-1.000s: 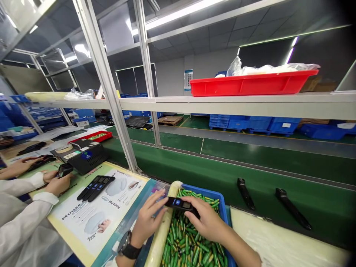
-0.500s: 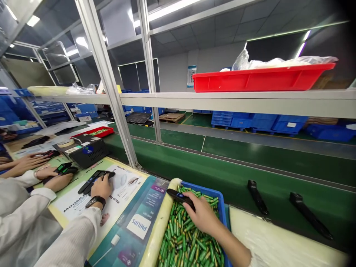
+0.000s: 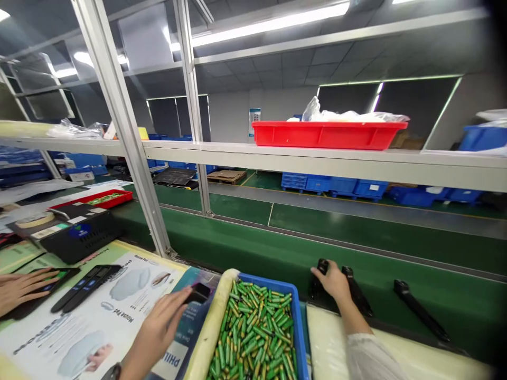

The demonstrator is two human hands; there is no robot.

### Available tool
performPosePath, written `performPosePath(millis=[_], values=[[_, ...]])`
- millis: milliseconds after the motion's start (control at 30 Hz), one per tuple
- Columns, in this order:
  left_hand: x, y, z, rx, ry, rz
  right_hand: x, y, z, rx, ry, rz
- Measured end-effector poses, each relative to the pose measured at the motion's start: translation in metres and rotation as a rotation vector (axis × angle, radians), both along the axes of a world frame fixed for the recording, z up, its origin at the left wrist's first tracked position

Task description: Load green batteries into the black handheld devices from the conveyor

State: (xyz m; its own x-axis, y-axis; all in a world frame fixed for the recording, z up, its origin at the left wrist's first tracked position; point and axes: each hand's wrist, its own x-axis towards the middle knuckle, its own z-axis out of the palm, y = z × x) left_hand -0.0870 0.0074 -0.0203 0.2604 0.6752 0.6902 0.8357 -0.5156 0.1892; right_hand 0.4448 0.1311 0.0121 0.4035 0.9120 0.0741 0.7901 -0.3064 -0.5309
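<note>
My left hand [image 3: 156, 324], with a dark band at the wrist, is over the printed mat, left of the battery bin. Its fingers are closed about a short-looking black device [image 3: 200, 293], mostly hidden behind them. Across the bin, my right hand [image 3: 336, 282] grips the upper end of a black elongated device [image 3: 320, 274] at the near edge of the green belt. Another black device [image 3: 356, 293] lies just right of that hand, and one more [image 3: 420, 310] lies farther right. Green and gold batteries [image 3: 253, 338] fill the blue bin [image 3: 299, 327] between my hands.
Two black devices [image 3: 85, 287] lie on the printed mat [image 3: 138, 264]. A co-worker's hands [image 3: 29, 287] rest on a device at far left. A black box [image 3: 79, 235] stands behind them. Foam rolls [image 3: 212, 322] flank the bin. A shelf [image 3: 237, 153] bears a red tray [image 3: 328, 136].
My right hand has moved from above the batteries to the belt with its black device. My left hand has left the devices on the mat and come toward the bin with a black device.
</note>
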Motion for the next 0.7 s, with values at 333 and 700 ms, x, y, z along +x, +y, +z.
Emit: performPosePath(millis=[333,700], values=[[0.11,-0.021,0.06,0.069,0.133,-0.359,-0.137,-0.077,0.025,0.079,0.319,1.135],[0.008,0.013,0.003,0.028,-0.15,0.438,-0.167,-0.111,0.017,0.663,0.049,0.869]])
